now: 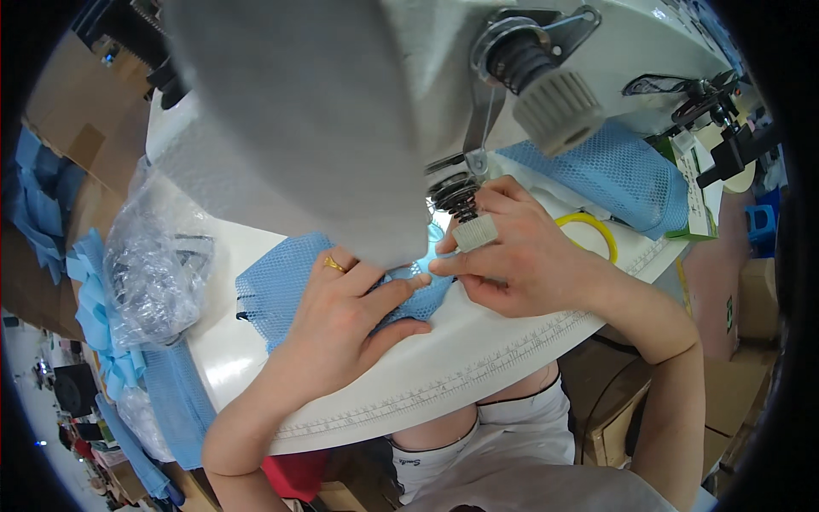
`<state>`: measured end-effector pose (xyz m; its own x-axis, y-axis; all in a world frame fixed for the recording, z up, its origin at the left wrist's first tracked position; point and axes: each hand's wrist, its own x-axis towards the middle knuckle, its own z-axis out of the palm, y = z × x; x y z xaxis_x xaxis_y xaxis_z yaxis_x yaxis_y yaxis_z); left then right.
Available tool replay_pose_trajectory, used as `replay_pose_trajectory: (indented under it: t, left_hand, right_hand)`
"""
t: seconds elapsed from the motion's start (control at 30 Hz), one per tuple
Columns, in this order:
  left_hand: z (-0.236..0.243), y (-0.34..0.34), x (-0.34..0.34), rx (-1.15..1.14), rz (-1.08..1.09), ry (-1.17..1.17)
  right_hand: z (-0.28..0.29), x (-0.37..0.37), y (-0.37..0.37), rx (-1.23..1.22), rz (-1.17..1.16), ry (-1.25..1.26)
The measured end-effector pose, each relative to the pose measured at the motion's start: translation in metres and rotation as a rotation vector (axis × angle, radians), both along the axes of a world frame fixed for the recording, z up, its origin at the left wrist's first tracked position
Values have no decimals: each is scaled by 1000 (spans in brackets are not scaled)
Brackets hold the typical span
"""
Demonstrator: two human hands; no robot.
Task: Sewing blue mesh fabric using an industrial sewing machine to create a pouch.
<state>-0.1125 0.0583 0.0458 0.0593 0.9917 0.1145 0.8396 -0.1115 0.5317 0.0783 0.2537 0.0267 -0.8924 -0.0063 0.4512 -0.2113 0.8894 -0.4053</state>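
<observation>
Head: left fingers (388, 296) spread over mesh (277, 282) inside table edge (401, 418); right fingers (456, 265), grip unclear.

In the head view, a white sewing machine (299, 128) extends from 11 to 1 o'clock over a white table (217, 341). At 8 o'clock, the left hand (334, 317), a gold ring (333, 264) on one finger, lies on blue mesh fabric (271, 283). At 3 o'clock, the right hand (529, 260) has fingertips beside the left index finger; its grip is unclear. Further noted: second mesh piece (627, 179), 2 o'clock; yellow hoop (612, 239), 3 o'clock; clear plastic bag (153, 299), 9 o'clock.
</observation>
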Motion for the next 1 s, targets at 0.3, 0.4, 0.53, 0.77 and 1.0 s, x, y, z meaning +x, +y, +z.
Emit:
replay_pose_trajectory:
  t: [0.3, 0.4, 0.53, 0.77, 1.0]
  left_hand:
    - [0, -2, -3, 46, 2, -45]
    - [-1, -2, -5, 30, -35, -40]
    - [-3, -5, -4, 76, 98, 51]
    - [0, -4, -12, 104, 81, 74]
    - [0, -2, -11, 84, 83, 76]
  right_hand:
    - [4, -3, -3, 56, -27, -171]
    - [4, 1, -3, 99, -16, -155]
    - [6, 1, -4, 131, 1, -180]
    - [4, 3, -7, 107, -19, -185]
    - [4, 4, -7, 125, -52, -120]
